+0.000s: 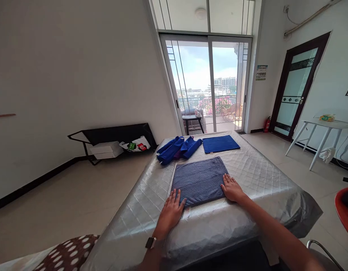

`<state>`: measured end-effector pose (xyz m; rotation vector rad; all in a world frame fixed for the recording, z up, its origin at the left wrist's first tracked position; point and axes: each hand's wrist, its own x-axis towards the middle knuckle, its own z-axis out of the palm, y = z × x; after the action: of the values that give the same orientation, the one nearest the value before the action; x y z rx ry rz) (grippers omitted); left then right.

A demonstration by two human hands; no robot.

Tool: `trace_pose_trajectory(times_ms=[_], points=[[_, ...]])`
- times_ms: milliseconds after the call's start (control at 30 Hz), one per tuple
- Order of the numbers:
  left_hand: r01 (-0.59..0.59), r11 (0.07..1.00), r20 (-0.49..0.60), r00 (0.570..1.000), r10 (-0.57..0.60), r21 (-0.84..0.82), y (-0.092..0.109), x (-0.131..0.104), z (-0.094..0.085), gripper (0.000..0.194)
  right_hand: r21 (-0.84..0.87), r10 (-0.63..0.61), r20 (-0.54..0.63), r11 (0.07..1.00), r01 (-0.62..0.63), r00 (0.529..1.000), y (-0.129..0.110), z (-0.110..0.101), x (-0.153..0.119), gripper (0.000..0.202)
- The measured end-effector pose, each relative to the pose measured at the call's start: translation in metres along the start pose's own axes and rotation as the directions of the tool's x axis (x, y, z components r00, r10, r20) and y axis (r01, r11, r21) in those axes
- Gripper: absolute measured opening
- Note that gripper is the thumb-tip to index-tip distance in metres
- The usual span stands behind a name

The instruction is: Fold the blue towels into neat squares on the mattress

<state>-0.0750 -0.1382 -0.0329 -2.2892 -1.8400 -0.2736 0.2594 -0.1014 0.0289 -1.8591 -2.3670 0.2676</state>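
Observation:
A grey-blue towel (200,180) lies flat on the plastic-covered mattress (151,199) in front of me. My left hand (171,209) rests on its near left corner, fingers spread. On the towel's right edge lies my right hand (231,187), palm down with its fingers stretched out. Neither hand grips anything. Beyond the towel, a flat bright blue cloth (221,143) lies to the right. To the left of that cloth are blue folded or rolled bundles (170,151) with some purple showing between them.
A black bench (117,133) holding a white box (106,149) and a plastic bag (137,144) stands by the left wall. Sliding glass doors (210,86) are behind the mattress. A white stool (326,124) and a red chair (343,209) stand at the right.

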Motion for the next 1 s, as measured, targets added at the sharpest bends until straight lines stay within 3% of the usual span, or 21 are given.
trace_pose_trajectory(times_ms=[133, 267, 467, 600, 667, 767, 900, 1000], points=[[0.069, 0.995, -0.062, 0.995, -0.073, -0.066, 0.006, -0.001, -0.008, 0.050, 0.034, 0.003, -0.002, 0.999, -0.003, 1.000, 0.002, -0.017, 0.017, 0.060], [0.119, 0.987, -0.152, 0.979, -0.134, -0.105, 0.013, -0.005, -0.029, 0.046, 0.044, 0.029, -0.035, 0.999, -0.028, 0.999, -0.002, -0.022, 0.042, 0.059], [0.179, 0.984, -0.138, 0.974, -0.181, -0.026, 0.014, -0.016, -0.053, 0.042, 0.018, 0.042, -0.074, 0.999, -0.041, 0.996, -0.004, 0.004, 0.058, 0.061], [0.217, 0.976, -0.147, 0.966, -0.211, 0.022, 0.021, 0.005, -0.068, 0.043, 0.026, 0.055, -0.075, 0.998, -0.053, 0.996, -0.001, 0.016, 0.061, 0.063], [0.155, 0.987, -0.155, 0.975, -0.159, -0.034, 0.042, 0.031, -0.076, 0.044, 0.029, 0.054, -0.081, 0.998, -0.052, 0.995, -0.001, 0.018, 0.061, 0.063], [-0.040, 0.984, -0.135, 0.991, 0.017, -0.172, 0.096, 0.086, -0.077, 0.041, 0.023, 0.046, -0.098, 0.999, -0.044, 0.994, -0.001, 0.019, 0.061, 0.063], [-0.247, 0.943, -0.108, 0.968, 0.228, -0.225, 0.166, 0.148, -0.048, 0.038, 0.002, 0.043, -0.070, 0.999, -0.043, 0.997, 0.000, 0.018, 0.059, 0.062], [-0.297, 0.939, -0.013, 0.954, 0.299, -0.172, 0.178, 0.165, -0.018, 0.047, 0.003, 0.042, -0.049, 0.999, -0.042, 0.998, 0.000, 0.015, 0.058, 0.062]])
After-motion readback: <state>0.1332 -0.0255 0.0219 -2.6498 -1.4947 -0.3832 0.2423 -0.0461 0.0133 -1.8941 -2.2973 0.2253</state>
